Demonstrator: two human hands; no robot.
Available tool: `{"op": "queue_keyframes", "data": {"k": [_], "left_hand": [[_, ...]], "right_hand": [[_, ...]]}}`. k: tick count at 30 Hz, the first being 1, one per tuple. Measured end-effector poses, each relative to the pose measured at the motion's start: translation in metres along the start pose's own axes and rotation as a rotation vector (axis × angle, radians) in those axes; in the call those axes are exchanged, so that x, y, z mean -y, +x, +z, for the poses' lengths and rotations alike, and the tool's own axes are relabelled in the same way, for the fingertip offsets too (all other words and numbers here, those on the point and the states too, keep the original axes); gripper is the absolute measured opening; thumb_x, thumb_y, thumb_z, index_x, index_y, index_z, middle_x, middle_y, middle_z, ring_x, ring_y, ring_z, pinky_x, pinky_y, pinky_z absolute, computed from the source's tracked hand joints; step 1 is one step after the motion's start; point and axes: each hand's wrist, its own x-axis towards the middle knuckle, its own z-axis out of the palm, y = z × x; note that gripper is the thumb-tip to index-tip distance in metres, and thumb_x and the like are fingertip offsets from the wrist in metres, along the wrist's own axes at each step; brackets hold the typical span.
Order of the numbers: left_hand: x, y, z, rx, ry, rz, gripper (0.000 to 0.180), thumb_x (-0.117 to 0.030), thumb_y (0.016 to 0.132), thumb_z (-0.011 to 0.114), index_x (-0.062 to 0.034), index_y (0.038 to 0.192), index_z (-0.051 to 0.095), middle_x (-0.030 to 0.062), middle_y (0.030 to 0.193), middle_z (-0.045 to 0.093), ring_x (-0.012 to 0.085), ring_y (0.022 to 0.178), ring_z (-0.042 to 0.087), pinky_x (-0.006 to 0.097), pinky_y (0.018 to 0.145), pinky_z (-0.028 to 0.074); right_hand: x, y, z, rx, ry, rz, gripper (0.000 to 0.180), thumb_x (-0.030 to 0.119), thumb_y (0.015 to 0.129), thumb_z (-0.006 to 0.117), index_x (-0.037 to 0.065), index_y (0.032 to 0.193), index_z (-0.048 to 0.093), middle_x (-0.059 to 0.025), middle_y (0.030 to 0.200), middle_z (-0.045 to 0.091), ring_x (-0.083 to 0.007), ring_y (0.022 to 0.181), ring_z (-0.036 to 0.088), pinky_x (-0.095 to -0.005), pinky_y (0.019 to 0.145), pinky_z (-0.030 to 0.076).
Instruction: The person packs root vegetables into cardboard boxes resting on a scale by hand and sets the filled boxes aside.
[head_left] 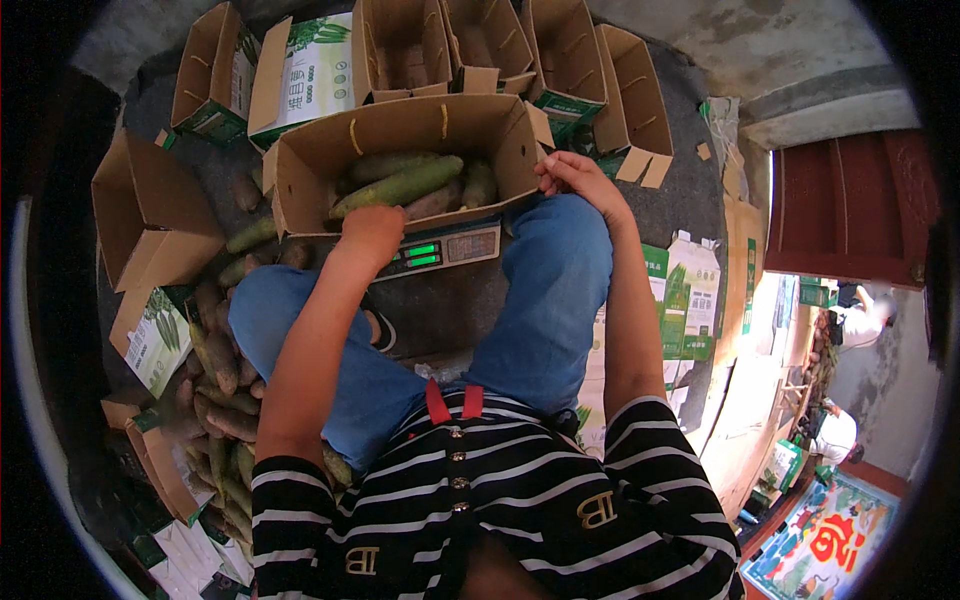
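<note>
A long open cardboard box rests on a digital scale with a lit green display, between my knees. Inside lie several long, thick vegetables, green to muddy brown, resembling green radishes. My left hand reaches over the near wall, closed, its knuckles up and fingertips hidden inside beside the vegetables; what it grips cannot be made out. At the box's right end, my right hand has its fingers pinched on the cardboard edge.
Open boxes stand in a row behind, and another box at left. A heap of similar vegetables lies by my left leg. Flattened cartons lie at right. Beyond a doorway, other people sit near a colourful mat.
</note>
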Motion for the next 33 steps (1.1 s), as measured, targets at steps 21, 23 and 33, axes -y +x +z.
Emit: {"op": "queue_keyframes", "data": {"k": [21, 23, 33], "left_hand": [[0.007, 0.007, 0.011, -0.016, -0.034, 0.01, 0.018, -0.015, 0.072, 0.058, -0.0038, 0.086, 0.057, 0.0169, 0.081, 0.06, 0.034, 0.077, 0.058, 0.045, 0.066, 0.046], [0.003, 0.003, 0.006, -0.039, -0.056, 0.0, 0.016, -0.014, 0.073, 0.057, -0.0039, 0.085, 0.057, 0.0169, 0.08, 0.06, 0.034, 0.077, 0.058, 0.045, 0.065, 0.046], [0.001, 0.021, 0.009, 0.04, -0.021, -0.13, 0.017, -0.009, 0.073, 0.051, -0.0059, 0.085, 0.063, 0.0142, 0.088, 0.062, 0.0306, 0.084, 0.06, 0.043, 0.065, 0.048]], "right_hand": [[0.0, 0.004, 0.0, 0.011, 0.034, -0.015, 0.024, 0.026, 0.086, 0.049, 0.004, 0.086, 0.056, -0.0037, 0.073, 0.057, -0.0106, 0.069, 0.054, -0.0223, 0.066, 0.043], [0.004, 0.0, 0.001, -0.01, 0.032, -0.041, 0.025, 0.028, 0.086, 0.048, 0.003, 0.085, 0.056, -0.0042, 0.073, 0.057, -0.0114, 0.07, 0.054, -0.0239, 0.067, 0.044], [0.023, -0.02, 0.008, 0.032, -0.097, -0.027, 0.022, 0.024, 0.084, 0.05, 0.004, 0.077, 0.055, -0.0025, 0.072, 0.056, -0.0116, 0.071, 0.054, -0.0216, 0.07, 0.04]]}}
